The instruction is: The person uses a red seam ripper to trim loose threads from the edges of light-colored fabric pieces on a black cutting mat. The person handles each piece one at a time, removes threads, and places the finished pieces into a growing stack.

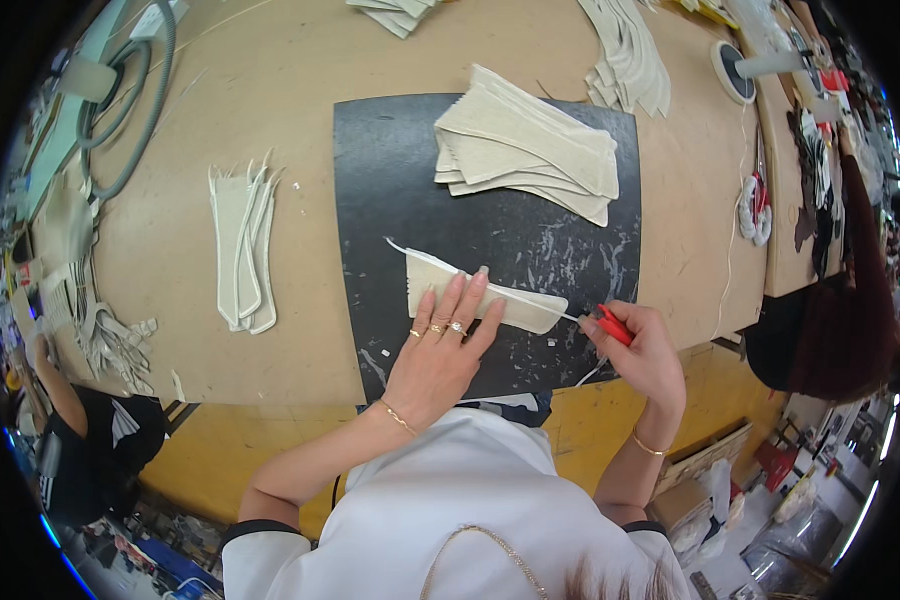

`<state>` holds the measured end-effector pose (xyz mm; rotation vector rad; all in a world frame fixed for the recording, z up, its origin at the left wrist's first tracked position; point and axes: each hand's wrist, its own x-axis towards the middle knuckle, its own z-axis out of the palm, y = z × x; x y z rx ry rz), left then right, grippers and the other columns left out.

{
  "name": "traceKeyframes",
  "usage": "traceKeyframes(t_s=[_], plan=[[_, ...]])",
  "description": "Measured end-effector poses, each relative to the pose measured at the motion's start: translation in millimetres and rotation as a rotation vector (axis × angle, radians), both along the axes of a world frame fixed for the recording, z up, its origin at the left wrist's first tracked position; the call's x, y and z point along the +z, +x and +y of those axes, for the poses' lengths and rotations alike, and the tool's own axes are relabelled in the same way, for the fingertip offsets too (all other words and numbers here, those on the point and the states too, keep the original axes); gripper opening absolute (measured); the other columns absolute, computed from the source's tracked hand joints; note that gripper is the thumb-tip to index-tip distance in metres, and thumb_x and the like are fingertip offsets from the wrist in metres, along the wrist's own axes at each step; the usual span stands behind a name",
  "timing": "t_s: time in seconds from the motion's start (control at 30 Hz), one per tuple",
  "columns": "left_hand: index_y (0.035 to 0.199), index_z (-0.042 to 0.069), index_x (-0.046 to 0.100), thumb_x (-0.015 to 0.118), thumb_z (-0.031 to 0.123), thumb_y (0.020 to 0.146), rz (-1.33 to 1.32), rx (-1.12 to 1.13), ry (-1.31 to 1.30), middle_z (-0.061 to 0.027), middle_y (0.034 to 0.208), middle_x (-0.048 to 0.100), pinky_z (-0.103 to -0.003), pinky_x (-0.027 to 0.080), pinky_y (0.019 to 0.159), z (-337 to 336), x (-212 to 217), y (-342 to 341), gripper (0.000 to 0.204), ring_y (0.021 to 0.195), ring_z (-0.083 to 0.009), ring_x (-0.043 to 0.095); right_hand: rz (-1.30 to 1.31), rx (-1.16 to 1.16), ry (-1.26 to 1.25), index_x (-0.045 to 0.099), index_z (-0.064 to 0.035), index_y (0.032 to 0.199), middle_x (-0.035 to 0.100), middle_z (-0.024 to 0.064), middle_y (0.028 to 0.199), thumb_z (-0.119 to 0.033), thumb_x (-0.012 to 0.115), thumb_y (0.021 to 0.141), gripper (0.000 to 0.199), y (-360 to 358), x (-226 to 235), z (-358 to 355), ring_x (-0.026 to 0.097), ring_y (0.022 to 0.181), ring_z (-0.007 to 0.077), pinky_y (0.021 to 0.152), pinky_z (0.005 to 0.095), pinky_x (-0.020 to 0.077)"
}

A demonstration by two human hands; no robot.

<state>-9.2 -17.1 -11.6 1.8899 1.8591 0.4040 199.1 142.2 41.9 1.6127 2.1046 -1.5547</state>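
On the black mat (390,180) lies a cream, fabric-like piece (530,312), narrow in the middle with a toothed left end. A thin white cord (515,292) runs lengthwise over it, its loose tip sticking out past the upper left corner. My left hand (440,345) rests flat on the piece with fingers stretched and spread, pressing it and the cord down. Closed beside the right end, my right hand (645,350) grips a small red-handled tool (615,325), perhaps snips; its working end is hidden. The cord reaches these fingers, and a white strand hangs below them.
A stack of similar cream pieces (530,150) lies at the mat's far side. Corded pieces (242,250) lie left on the brown table (300,350). Red-handled scissors (755,210) and a round-based stand (735,75) are at right. Other people work at both sides.
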Motion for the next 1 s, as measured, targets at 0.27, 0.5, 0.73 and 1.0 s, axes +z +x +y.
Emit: traceKeyframes(t_s=[0.27, 0.5, 0.73, 1.0], plan=[[0.148, 0.001, 0.032, 0.061, 0.004, 0.077, 0.015, 0.063, 0.012, -0.0132, 0.159, 0.029, -0.048, 0.022, 0.118, 0, -1, 1, 0.078, 0.147, -0.0297, 0.026, 0.044, -0.081, -0.083, 0.049, 0.0001, 0.067, 0.041, -0.0011, 0.056, -0.017, 0.073, 0.089, 0.036, 12, -12, 5, 0.032, 0.056, 0.0075, 0.048, 0.0278, 0.0308], [0.147, 0.001, 0.039, 0.059, 0.001, 0.076, -0.004, 0.179, 0.067, -0.013, 0.156, 0.035, -0.051, 0.023, 0.117, 3, -2, 12, 0.074, 0.145, -0.0306, 0.031, -0.028, 0.014, -0.079, 0.059, 0.0009, 0.075, 0.049, -0.0028, 0.06, -0.017, 0.072, 0.091, 0.027, 16, -12, 10, 0.044, 0.057, 0.004, 0.051, 0.024, 0.0356], [0.144, 0.004, 0.045, 0.06, -0.001, 0.076, 0.05, 0.188, 0.082, -0.0129, 0.154, 0.038, -0.052, 0.023, 0.117, 5, -3, 15, 0.07, 0.144, -0.0307, 0.033, -0.013, -0.007, -0.113, 0.058, 0.0013, 0.075, 0.047, -0.0033, 0.062, -0.017, 0.072, 0.091, 0.028, 16, -14, 12, 0.044, 0.058, 0.0043, 0.052, 0.0241, 0.0367], [0.139, 0.007, 0.052, 0.058, -0.004, 0.077, 0.129, 0.174, 0.125, -0.0188, 0.153, 0.038, -0.057, 0.021, 0.116, 6, -7, 20, 0.063, 0.141, -0.039, 0.036, -0.032, -0.02, -0.136, 0.057, 0.0003, 0.075, 0.047, -0.0034, 0.062, -0.018, 0.072, 0.091, 0.029, 15, -13, 17, 0.044, 0.058, 0.0044, 0.052, 0.0238, 0.0371]])
